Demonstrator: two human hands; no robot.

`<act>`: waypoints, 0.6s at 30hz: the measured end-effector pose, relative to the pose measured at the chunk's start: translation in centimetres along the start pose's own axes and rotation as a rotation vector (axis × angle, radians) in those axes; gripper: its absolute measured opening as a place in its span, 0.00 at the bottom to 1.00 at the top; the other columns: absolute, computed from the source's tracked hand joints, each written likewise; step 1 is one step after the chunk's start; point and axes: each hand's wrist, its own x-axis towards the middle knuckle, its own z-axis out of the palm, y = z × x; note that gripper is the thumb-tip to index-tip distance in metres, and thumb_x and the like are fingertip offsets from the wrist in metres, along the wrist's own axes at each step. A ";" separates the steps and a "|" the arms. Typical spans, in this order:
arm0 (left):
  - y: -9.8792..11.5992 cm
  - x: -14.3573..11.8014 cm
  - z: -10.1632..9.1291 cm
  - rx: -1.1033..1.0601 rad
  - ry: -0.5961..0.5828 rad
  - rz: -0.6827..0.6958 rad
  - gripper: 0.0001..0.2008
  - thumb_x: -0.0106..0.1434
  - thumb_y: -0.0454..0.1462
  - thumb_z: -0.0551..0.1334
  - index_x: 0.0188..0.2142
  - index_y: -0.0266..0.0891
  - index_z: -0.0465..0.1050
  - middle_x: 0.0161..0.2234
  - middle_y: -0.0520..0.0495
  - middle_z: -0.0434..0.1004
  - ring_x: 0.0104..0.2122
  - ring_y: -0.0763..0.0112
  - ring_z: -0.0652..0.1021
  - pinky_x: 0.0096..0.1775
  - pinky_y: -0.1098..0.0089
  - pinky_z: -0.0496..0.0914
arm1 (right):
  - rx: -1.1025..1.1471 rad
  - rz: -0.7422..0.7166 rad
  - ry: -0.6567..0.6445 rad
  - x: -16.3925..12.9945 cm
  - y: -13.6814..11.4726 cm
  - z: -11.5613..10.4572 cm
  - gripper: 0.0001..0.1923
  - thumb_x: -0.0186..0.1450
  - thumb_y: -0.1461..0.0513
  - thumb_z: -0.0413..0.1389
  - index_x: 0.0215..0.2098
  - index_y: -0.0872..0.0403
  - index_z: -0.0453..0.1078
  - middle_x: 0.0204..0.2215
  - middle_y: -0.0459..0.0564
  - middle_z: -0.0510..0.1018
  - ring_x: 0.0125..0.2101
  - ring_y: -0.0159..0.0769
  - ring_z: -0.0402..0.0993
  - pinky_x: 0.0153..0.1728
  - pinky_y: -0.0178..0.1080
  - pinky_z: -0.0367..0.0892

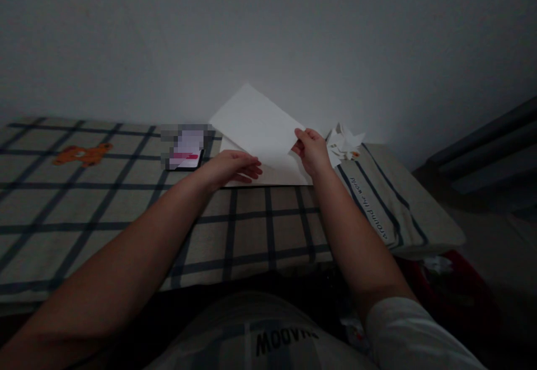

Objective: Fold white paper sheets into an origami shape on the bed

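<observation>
On checked bed cover, head view: white paper sheet lifted at right edge, pinched by right hand; lower part pressed flat under left hand, fingers together. Light, floppy, easily creased; best gripped at edges. Phone, folded paper flower nearby.

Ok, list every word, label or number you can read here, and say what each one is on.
"around the world": printed along the striped edge of the checked cloth, running sideways.
"MOOVNA" or similar: dark letters on the person's shirt, upside down from this view and partly cut off, so the reading is uncertain.
Phone screen: blurred out, unreadable.
Sheet of paper lifted by the right hand: blank.
Folded paper piece: small coloured marks, no legible text.
</observation>
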 end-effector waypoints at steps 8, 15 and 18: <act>2.8 -2.5 1.5 -0.032 0.055 0.276 0.12 0.53 0.43 0.68 0.32 0.36 0.78 0.29 0.44 0.82 0.28 0.65 0.80 0.33 0.66 0.75 | 0.019 -0.044 -0.083 0.3 0.4 -0.5 0.15 0.55 0.53 0.65 0.31 0.52 0.68 0.30 0.47 0.75 0.30 0.32 0.71 0.31 0.35 0.67; 2.8 -2.0 0.3 0.450 0.522 0.596 0.12 0.57 0.42 0.67 0.40 0.43 0.80 0.46 0.46 0.80 0.49 0.61 0.76 0.48 0.68 0.70 | -0.068 0.073 -0.247 -2.1 -1.8 0.4 0.16 0.51 0.52 0.67 0.29 0.53 0.71 0.25 0.44 0.73 0.24 0.29 0.65 0.26 0.35 0.59; 2.1 -1.6 0.2 0.611 0.410 0.494 0.14 0.58 0.45 0.65 0.40 0.42 0.81 0.43 0.45 0.81 0.44 0.61 0.77 0.45 0.67 0.69 | -0.171 0.091 -0.354 -2.8 -2.3 0.8 0.15 0.51 0.53 0.67 0.26 0.54 0.70 0.21 0.42 0.70 0.21 0.27 0.60 0.23 0.34 0.53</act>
